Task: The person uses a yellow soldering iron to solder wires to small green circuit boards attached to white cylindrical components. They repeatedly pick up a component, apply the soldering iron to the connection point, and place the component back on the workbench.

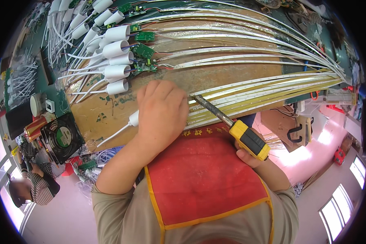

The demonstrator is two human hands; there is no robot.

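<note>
The right hand (254, 160) grips the yellow-and-black handle of a soldering iron (250, 140), its fingers closed around it, partly hidden behind the handle. The iron slants across the near part of the tabletop (215, 75), its dark tip just beside the left hand (162, 107), at the left end of the near light strips (232, 91). The left hand's fingers are curled downward with their tips out of sight, so I cannot tell what they pinch. One white plastic cup (133, 118), with a white cord trailing left, lies beside that hand, partly covered by it.

Past the left hand, more white cups (117, 72) lie on their sides in a row. Thin wires run from their open right ends to small green circuit boards (144, 51); white cords leave their left ends. How far the wires reach inside cannot be seen. Further strips (240, 30) stretch right from the boards. A black fan (61, 138) stands at the left.
</note>
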